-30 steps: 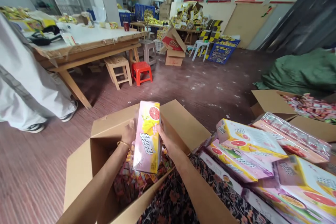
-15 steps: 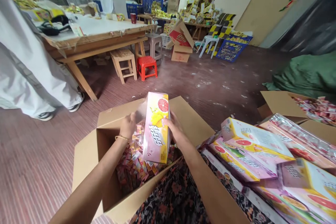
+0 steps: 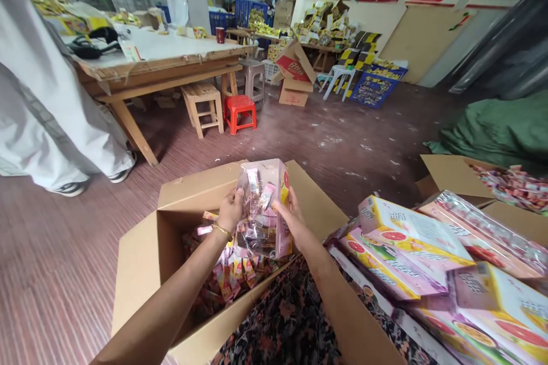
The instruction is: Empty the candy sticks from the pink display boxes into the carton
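Note:
Between my two hands is a pink and yellow packaging box (image 3: 285, 211) with a clear plastic window turned toward me; a few small sachets show through it. My left hand (image 3: 231, 211) grips its left edge, a thin bracelet at the wrist. On the opposite side, my right hand (image 3: 293, 218) clasps the box, its thumb across the front. Below sits an open cardboard carton (image 3: 137, 262), its flaps spread, with many small pink and yellow sachets (image 3: 231, 276) heaped inside. The held box hides part of that heap.
Right of my lap, several similar printed boxes (image 3: 411, 234) are stacked. Behind them stands another open carton (image 3: 445, 174) of sachets beside a green cloth heap (image 3: 488, 125). A worktable (image 3: 171, 57), a red stool (image 3: 240, 114) and a person in white trousers (image 3: 43, 97) are across the floor.
The box has been turned in my hands, so its clear window faces me instead of the printed side. My left hand has moved right and closed on its edge.

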A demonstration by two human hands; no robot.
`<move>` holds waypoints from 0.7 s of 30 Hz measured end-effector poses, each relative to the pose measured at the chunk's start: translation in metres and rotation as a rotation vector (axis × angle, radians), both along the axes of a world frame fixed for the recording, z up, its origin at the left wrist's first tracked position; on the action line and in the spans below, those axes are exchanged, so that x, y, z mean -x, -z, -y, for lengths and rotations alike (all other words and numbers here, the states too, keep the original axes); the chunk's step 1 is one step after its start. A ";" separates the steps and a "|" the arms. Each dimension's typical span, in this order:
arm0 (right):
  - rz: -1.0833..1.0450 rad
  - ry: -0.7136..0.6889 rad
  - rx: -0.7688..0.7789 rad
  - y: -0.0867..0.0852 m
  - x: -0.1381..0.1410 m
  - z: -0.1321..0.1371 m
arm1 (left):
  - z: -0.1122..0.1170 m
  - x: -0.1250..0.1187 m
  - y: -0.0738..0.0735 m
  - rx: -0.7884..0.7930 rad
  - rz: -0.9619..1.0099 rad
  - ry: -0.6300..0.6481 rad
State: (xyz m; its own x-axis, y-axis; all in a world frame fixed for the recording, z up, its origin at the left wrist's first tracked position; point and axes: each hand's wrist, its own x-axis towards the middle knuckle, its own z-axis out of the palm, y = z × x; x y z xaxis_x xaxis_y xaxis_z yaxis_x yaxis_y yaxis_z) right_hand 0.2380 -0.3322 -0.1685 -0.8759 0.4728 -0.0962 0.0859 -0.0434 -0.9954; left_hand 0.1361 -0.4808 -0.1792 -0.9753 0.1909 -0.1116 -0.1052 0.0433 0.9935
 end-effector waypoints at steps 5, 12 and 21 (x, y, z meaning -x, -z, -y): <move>0.034 0.056 -0.422 -0.026 -0.006 0.014 | 0.005 -0.008 0.010 -0.077 0.046 -0.052; 0.054 -0.112 -1.075 -0.043 -0.009 0.048 | 0.016 -0.016 0.009 -0.605 0.330 -0.057; -0.035 -0.055 -0.928 -0.041 -0.001 0.018 | 0.024 -0.019 0.007 -0.513 0.442 -0.046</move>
State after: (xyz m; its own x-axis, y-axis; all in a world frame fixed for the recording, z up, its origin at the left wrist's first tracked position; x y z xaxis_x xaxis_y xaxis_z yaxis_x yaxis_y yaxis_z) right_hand 0.2387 -0.3503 -0.1273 -0.8946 0.3052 0.3265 0.0340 0.7748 -0.6313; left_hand 0.1547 -0.5050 -0.1862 -0.8673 0.2851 -0.4081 -0.4965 -0.4363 0.7504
